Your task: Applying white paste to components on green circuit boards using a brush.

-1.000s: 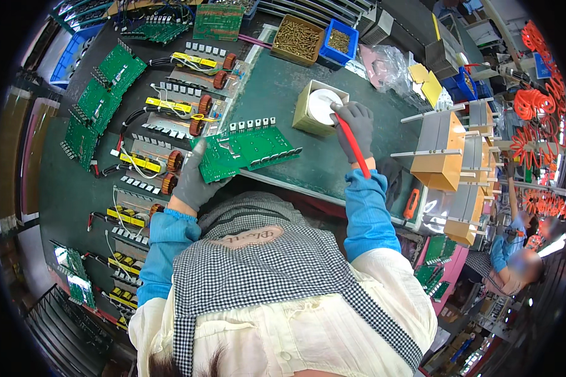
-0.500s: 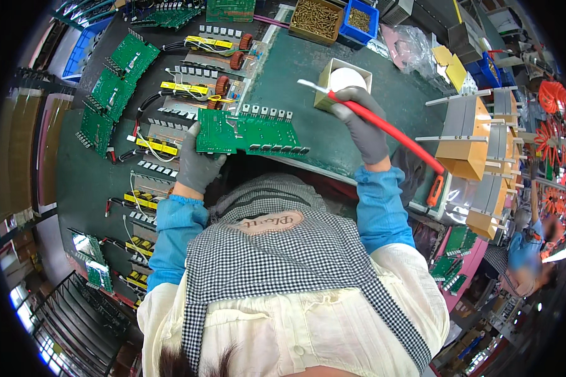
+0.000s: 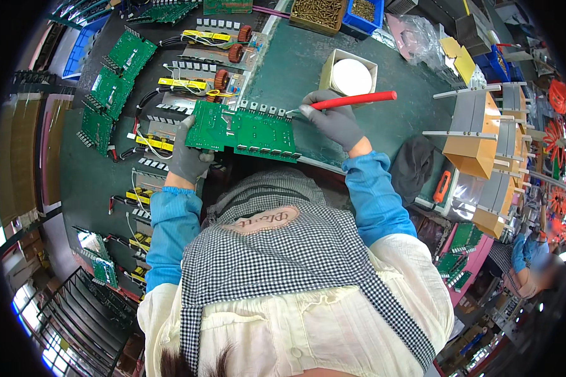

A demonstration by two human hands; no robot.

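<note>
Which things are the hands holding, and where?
Left hand: green circuit board, by its left end. Right hand: red-handled tool, near its tip.

the only lettering i can pick out is on my checked apron: a short word in dark, curly script, set on an oval pinkish patch at the front. the green circuit board in my left hand carries fine pale marks, too small for me to read. the yellow blocks in the row along the tabletop show too small for any print to be made out.
</note>
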